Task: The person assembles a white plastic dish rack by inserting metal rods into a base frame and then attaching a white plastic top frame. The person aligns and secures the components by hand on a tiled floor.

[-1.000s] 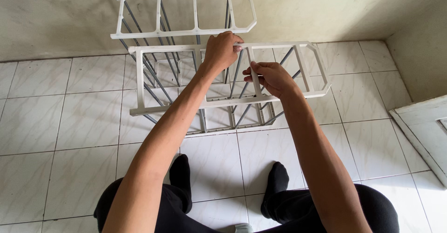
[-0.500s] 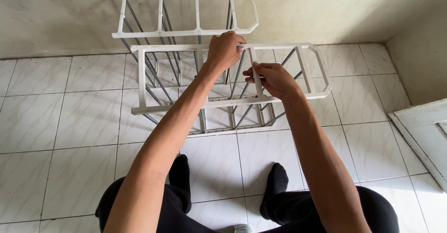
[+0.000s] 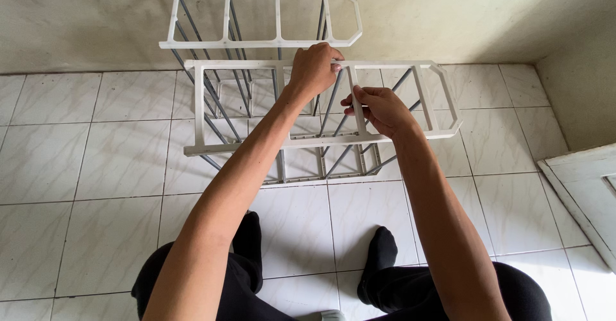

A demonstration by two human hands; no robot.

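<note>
The left hand (image 3: 314, 70) is grasping the far rail of the white rack frame (image 3: 205, 147) standing on the tiled floor (image 3: 83, 167). The right hand (image 3: 378, 109) is pinching a crossbar. A white board (image 3: 584, 186) is lying at right.

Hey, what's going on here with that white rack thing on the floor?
A person sits on the tiled floor handling a white rack with grey rods. The left hand grips the far edge of its top frame, and the right hand pinches a crossbar in that frame. A second white frame stands behind, by the wall.
</note>
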